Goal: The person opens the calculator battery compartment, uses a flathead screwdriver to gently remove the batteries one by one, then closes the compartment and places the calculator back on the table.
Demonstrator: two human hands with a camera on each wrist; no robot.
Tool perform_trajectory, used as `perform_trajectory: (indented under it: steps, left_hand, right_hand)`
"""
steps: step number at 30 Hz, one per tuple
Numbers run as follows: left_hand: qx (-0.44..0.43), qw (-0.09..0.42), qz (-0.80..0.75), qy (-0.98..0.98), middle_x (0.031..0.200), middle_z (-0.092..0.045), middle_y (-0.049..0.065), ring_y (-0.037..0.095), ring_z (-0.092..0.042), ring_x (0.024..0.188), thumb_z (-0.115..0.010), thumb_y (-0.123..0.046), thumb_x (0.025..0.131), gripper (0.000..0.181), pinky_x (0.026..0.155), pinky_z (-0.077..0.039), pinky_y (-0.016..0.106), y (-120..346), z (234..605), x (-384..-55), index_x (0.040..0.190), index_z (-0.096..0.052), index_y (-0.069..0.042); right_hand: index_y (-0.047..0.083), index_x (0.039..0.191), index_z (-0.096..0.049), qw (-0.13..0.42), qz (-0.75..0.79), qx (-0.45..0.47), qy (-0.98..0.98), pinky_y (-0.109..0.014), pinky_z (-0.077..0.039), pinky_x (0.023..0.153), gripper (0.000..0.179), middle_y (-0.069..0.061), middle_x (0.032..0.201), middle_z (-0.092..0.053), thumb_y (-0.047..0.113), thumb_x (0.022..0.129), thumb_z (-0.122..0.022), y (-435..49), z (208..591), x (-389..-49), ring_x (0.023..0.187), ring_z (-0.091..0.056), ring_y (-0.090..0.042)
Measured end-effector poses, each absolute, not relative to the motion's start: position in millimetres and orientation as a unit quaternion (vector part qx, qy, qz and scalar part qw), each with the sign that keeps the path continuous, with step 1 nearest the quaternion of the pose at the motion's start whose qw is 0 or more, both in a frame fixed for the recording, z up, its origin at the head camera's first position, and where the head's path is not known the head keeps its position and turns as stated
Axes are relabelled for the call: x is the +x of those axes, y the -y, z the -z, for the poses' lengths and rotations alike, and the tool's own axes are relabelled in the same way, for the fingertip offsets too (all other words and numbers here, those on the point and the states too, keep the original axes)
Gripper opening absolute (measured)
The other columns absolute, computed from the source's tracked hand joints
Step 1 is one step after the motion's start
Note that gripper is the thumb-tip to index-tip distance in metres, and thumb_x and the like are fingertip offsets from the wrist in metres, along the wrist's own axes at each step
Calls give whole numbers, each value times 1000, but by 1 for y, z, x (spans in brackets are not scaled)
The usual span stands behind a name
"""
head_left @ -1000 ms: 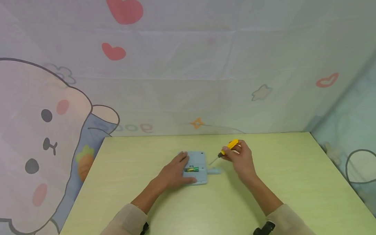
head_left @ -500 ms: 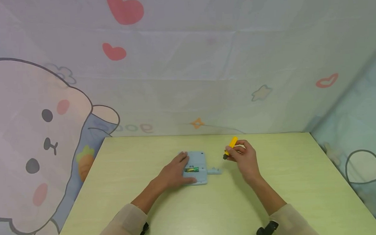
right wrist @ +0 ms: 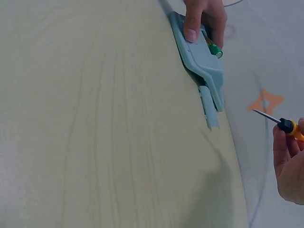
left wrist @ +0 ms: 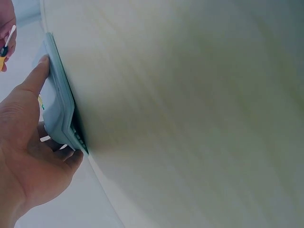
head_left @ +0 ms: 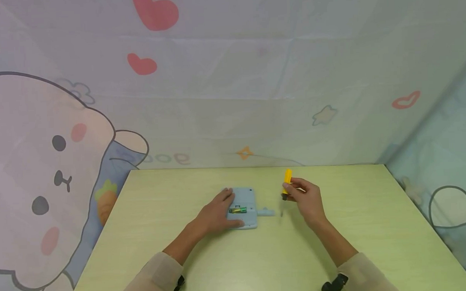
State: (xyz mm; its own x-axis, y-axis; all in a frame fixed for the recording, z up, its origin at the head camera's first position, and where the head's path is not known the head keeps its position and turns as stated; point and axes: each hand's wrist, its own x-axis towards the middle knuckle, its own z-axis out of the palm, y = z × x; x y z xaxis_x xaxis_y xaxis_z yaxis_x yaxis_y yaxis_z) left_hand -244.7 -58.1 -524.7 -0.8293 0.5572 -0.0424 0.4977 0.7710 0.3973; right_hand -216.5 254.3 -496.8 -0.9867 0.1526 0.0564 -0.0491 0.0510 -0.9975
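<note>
What looks like the pale-blue battery cover (head_left: 265, 212) points lengthwise toward the nearer right hand (head_left: 308, 200), which pinches a yellow-handled screwdriver (head_left: 288, 176), while the left hand (head_left: 217, 213) grips the battery-powered device (head_left: 245, 196).

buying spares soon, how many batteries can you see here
1 that shows: a green battery, lying in the open slot of the light blue device that the left hand holds. More may be hidden under the hand or inside.

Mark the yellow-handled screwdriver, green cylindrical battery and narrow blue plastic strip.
Yellow-handled screwdriver (head_left: 288, 176), head view: upper handle.
Green cylindrical battery (head_left: 240, 210), head view: exposed side.
Narrow blue plastic strip (right wrist: 208, 106), right wrist view: middle of its length.
</note>
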Motion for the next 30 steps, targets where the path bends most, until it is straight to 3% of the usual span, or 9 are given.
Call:
perform_trajectory:
  steps: [6,19,30]
  left_hand:
    - [280,80,-187,-938,175,-24,10,27,-18,162,-75,-64,92,104,121,-37,48,58,525,-245,165,-34,-1]
    - [280,80,-191,-937,175,-24,10,28,-18,162,-74,-64,92,104,121,-36,48,59,526,-246,165,-34,-1]
    - [280,79,-185,-939,175,-24,9,26,-18,162,-74,-65,92,105,121,-36,47,58,527,-247,165,-34,-2]
  right_hand:
    - [-9,129,-69,71,-687,-40,722,-33,-62,84,40,-25,120,-67,18,100,-77,-257,501,-217,88,-75,-16]
    - [-7,134,-68,71,-680,-51,728,-30,-61,85,43,-24,126,-68,22,103,-73,-261,513,-221,92,-73,-14]
    - [-5,131,-70,61,-609,-58,788,-31,-62,82,36,-21,116,-71,18,103,-72,-266,523,-220,93,-73,-27]
